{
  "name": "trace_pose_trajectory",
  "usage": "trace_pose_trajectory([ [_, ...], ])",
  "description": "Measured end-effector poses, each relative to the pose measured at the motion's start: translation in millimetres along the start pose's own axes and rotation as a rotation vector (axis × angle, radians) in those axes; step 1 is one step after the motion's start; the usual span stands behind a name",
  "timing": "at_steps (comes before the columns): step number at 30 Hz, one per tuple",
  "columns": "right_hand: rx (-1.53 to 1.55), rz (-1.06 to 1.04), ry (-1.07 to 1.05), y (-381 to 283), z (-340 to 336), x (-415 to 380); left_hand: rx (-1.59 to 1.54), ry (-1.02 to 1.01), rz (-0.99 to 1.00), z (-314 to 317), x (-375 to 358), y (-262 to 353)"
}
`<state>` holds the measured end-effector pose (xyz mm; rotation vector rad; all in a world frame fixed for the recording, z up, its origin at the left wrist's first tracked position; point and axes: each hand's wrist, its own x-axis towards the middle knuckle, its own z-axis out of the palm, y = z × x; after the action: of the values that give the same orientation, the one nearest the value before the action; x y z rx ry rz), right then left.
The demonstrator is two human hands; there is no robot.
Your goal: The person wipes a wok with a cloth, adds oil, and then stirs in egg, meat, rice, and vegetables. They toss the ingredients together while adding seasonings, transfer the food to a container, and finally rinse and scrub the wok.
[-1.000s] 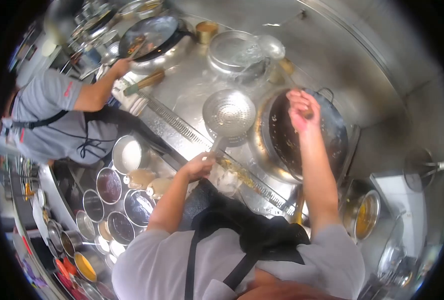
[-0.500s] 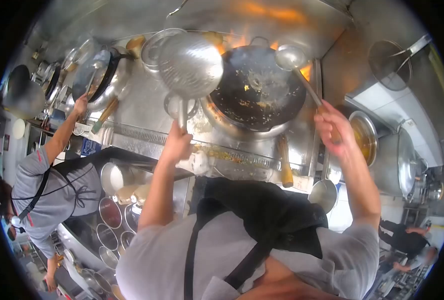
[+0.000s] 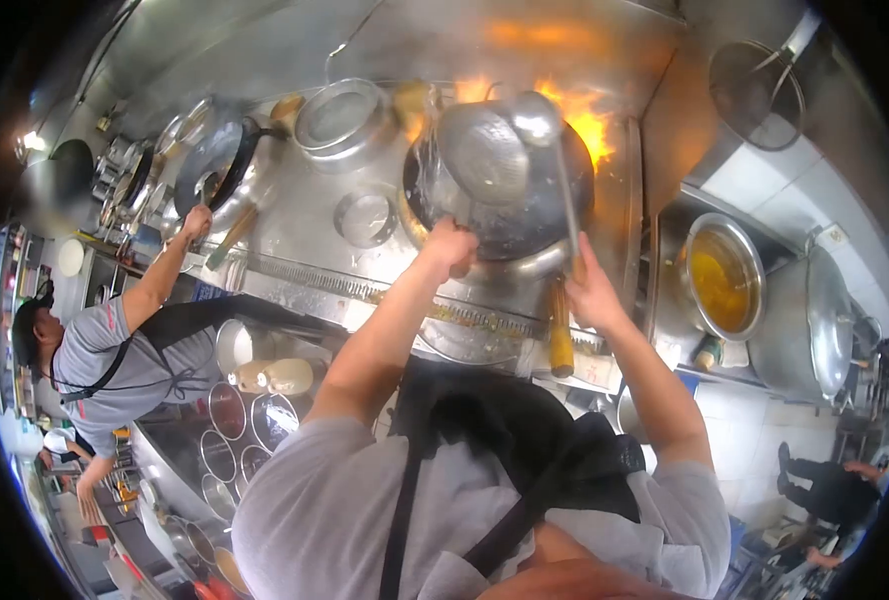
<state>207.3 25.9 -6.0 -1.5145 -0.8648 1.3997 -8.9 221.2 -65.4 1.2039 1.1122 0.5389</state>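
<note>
In the head view, my left hand (image 3: 452, 248) is closed round the handle of a perforated skimmer (image 3: 483, 152). The skimmer's round bowl is over a dark wok (image 3: 550, 222) on the burner. My right hand (image 3: 595, 288) grips the long handle of a metal ladle (image 3: 537, 118), whose bowl overlaps the skimmer's far right edge. Clear streaks like running water show at the wok's left side. Orange flames (image 3: 587, 130) rise behind the wok. Much of the wok's inside is hidden by the skimmer.
A sieve on a metal pot (image 3: 343, 122) and a small round metal dish (image 3: 365, 216) are left of the wok. Right stands a basin of yellow liquid (image 3: 722, 275). A wooden-handled brush (image 3: 561, 335) lies in front. Another person (image 3: 130, 330) works at a wok on the left.
The skimmer has moved right, from beside the wok to over it. The ladle has come left over the wok beside the skimmer. The flames have grown, and the bits of food are no longer visible.
</note>
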Motion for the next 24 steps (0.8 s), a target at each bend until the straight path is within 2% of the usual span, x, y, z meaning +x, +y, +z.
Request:
trace_pose_trajectory([
  [1, -0.120, -0.058, 0.104, 0, -4, -2, 0.250, 0.163, 0.137, -11, 0, -7],
  [2, -0.242, -0.109, 0.207, -11, 2, -6, 0.241, 0.175, 0.130, -15, -6, 0],
  [4, -0.230, -0.006, 0.207, -46, 16, -6, 0.666, 0.523, 0.241, -27, -19, 8],
  [6, 0.113, -0.029, 0.185, -73, 41, 11, 0.682, 0.555, 0.280, -41, -18, 7],
  [7, 0.278, -0.061, 0.106, -80, 50, 26, 0.775, 0.521, 0.276, -49, -17, 11],
  [8, 0.259, -0.066, 0.086, -85, 60, 42, 0.742, 0.457, 0.279, -61, -17, 11],
  [9, 0.394, -0.061, 0.014, -90, 71, 62, 0.708, 0.394, 0.278, -73, -18, 10],
  [10, 0.532, -0.047, -0.058, -93, 86, 80, 0.694, 0.418, 0.271, -89, -25, 7],
  [12, 0.484, -0.066, -0.076, -101, 117, 119, 0.403, 0.443, 0.218, -120, -44, -1],
  [14, 0.317, -0.059, -0.131, -107, 149, 161, 0.320, 0.517, 0.391, -157, -58, -57],
  [16, 0.262, -0.036, -0.183, -117, 183, 218, 0.003, 0.378, 0.282, -193, -107, -57],
  [17, 0.214, -0.039, -0.197, -122, 206, 248, -0.025, 0.352, 0.206, -211, -128, -61],
  [19, -0.202, -0.128, -0.147, -114, 255, 314, -0.165, 0.285, 0.030, -236, -171, -60],
  [20, -0.514, -0.242, -0.045, -95, 281, 355, -0.274, 0.245, -0.066, -244, -190, -59],
  [21, -0.830, -0.327, 0.092, -76, 307, 395, -0.282, 0.264, -0.063, -251, -204, -65],
  [22, -0.833, -0.339, 0.078, -76, 329, 409, -0.318, 0.234, -0.089, -255, -216, -72],
  [24, -0.542, -0.188, 0.033, -77, 359, 435, -0.362, 0.210, -0.111, -261, -232, -88],
])
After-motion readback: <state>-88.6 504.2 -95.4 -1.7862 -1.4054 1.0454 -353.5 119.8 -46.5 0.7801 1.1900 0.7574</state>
